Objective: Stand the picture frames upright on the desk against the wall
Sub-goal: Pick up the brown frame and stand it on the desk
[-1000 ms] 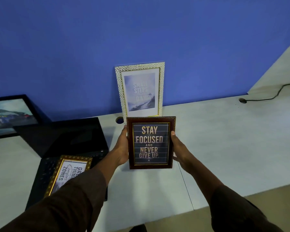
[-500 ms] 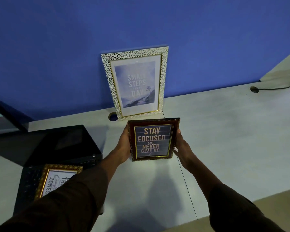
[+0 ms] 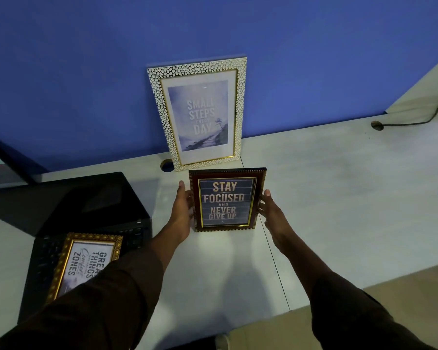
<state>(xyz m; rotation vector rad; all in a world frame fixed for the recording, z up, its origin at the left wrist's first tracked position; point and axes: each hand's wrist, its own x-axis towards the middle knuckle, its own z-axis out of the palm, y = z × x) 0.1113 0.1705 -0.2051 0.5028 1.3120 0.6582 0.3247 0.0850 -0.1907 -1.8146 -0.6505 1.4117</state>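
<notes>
Upright, brown frame [image 3: 226, 200] (hands flanking edges) fronts white frame [image 3: 197, 113].

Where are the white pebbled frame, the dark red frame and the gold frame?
white pebbled frame [image 3: 197, 114]: head view, on its print.
dark red frame [image 3: 226, 200]: head view, on its lettering.
gold frame [image 3: 86, 261]: head view, on its print.

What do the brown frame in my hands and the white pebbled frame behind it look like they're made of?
Brown frame: likely dark stained wood or moulded plastic, with a beaded rim, gold inner trim and a glossy pane.
White pebbled frame: probably cast resin or plastic, with a raised cobbled white relief and a gold lip. Neither is certain.
</notes>
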